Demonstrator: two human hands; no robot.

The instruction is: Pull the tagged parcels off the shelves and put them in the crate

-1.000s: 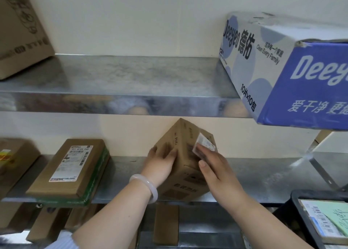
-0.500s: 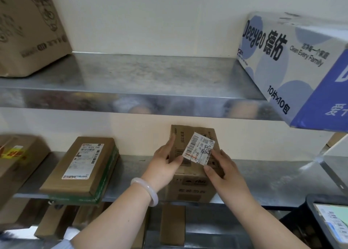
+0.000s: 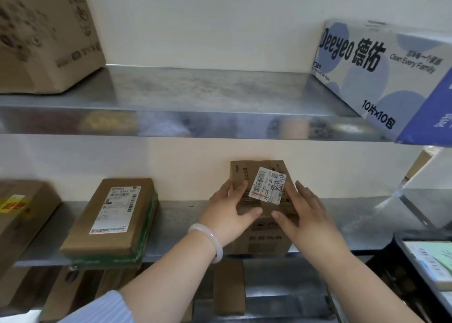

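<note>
A small brown cardboard parcel [image 3: 263,234] stands on the middle metal shelf [image 3: 181,222], with a white barcode tag [image 3: 267,185] on its top face. My left hand [image 3: 228,215] grips its left side, thumb on the top near the front edge and fingers curled round the left edge. My right hand [image 3: 305,212] holds its right side, thumb on the front edge and fingers spread along the right of the top. The black crate [image 3: 401,247] shows at the lower right with tagged parcels [image 3: 433,261] inside.
A flat brown parcel with a shipping label [image 3: 112,215] lies left on the same shelf, another brown box [image 3: 19,215] at the far left. The upper shelf [image 3: 195,97] carries a large brown carton [image 3: 46,34] and a blue Deeyeo box [image 3: 391,78]. More boxes [image 3: 228,288] stand below.
The parcel has been turned from tilted on a corner to square, its tagged face now up toward me. Both hands shifted to its sides. My view moved left.
</note>
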